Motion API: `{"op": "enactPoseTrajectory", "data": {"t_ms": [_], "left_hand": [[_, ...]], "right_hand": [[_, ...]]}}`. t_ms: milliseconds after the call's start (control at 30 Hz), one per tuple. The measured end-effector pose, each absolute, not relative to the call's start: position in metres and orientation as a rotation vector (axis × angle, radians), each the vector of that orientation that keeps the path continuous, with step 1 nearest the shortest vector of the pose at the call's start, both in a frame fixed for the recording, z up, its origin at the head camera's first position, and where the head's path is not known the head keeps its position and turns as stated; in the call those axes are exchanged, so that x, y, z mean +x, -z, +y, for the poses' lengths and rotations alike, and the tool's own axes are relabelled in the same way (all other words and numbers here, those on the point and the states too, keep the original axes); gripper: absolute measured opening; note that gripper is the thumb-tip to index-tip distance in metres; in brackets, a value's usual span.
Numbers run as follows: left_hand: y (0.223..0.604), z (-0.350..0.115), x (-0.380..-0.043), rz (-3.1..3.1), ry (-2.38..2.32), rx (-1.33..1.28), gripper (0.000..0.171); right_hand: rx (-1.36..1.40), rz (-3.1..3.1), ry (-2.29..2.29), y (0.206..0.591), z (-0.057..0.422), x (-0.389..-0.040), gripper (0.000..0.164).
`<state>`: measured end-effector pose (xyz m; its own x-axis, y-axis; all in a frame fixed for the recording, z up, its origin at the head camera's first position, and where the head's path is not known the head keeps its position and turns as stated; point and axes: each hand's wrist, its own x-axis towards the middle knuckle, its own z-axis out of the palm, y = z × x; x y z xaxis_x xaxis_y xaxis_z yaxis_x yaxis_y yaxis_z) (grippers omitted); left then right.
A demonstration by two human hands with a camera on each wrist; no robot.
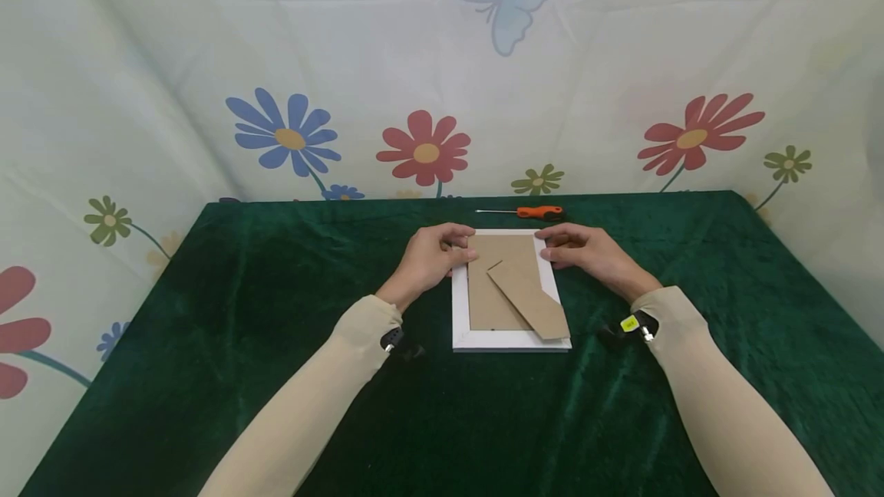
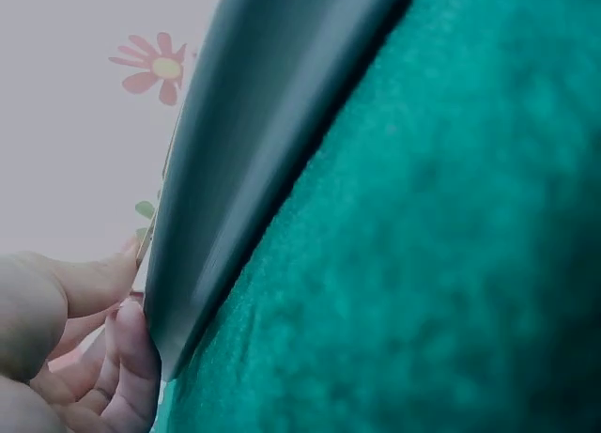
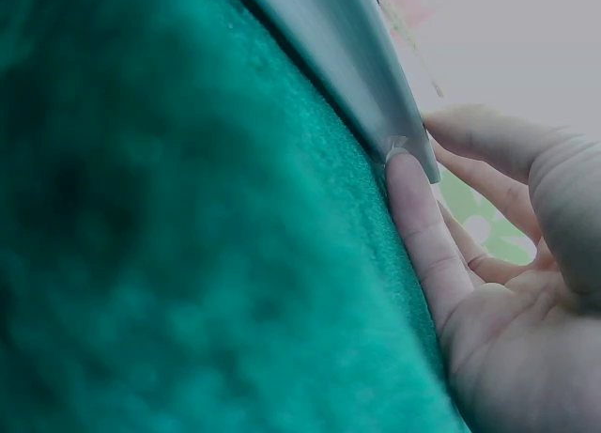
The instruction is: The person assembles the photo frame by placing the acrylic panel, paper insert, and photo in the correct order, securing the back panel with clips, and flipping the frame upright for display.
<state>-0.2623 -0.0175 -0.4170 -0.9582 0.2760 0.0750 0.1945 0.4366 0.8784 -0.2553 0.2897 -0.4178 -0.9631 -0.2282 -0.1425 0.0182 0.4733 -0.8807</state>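
A white picture frame [image 1: 461, 305] lies face down on the green cloth, its brown backing board [image 1: 487, 309] facing up. Slanting across that board is a brown stand [image 1: 530, 301], whose wide end overlaps the frame's near right corner. My left hand [image 1: 430, 258] pinches the frame at its far left corner, thumb on top of the border. At the far right corner, my right hand [image 1: 587, 248] holds the frame between thumb and fingers. The right wrist view shows a fingertip [image 3: 410, 184] against the frame's side [image 3: 352, 67], low by the cloth.
Just beyond the frame's far edge lies a screwdriver [image 1: 540, 212] with an orange and black handle, its shaft pointing left. Green velvety cloth [image 1: 276, 290] covers the table. A pale curtain [image 1: 387, 44] printed with flowers and a butterfly hangs behind it.
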Motion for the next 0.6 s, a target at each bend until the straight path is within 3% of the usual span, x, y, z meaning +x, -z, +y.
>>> {"op": "enactPoseTrajectory", "data": {"t_ms": [600], "left_hand": [[0.4137, -0.0226, -0.2657, 2.586, -1.468, 0.502, 0.038]], "right_hand": [[-0.182, 2.471, 1.491, 0.4163, 0.2906, -0.2544, 0.055]]}}
